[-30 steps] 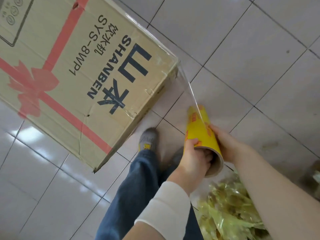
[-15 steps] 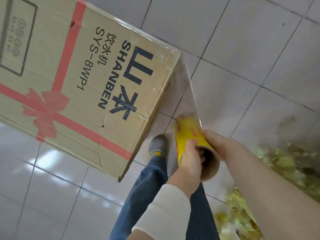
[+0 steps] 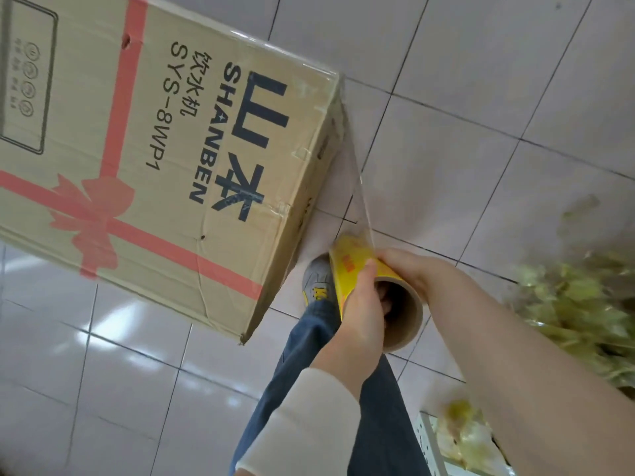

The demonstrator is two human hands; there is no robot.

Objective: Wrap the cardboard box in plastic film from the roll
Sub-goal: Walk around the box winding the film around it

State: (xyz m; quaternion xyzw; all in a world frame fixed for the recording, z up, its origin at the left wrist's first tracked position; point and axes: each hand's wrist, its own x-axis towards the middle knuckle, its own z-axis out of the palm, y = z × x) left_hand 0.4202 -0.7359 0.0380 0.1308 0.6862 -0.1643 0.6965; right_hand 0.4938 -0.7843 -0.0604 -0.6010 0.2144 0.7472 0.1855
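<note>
A large cardboard box (image 3: 165, 159) printed with a red ribbon and dark lettering fills the upper left, standing on a tiled floor (image 3: 481, 132). Clear film (image 3: 347, 187) stretches taut from its right corner down to a yellow roll (image 3: 354, 259) just beside the box. The left hand (image 3: 357, 324) grips the roll, fingers tucked into its open core. The right hand (image 3: 422, 280) curls round the roll's other side. A grey shoe (image 3: 318, 283) shows below. Blurred yellow-green wrappings (image 3: 577, 304) lie to the right.

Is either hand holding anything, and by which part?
Both hold the film roll at its near open end: left hand with fingers in the core, thumb outside; right hand on the outer wall.
</note>
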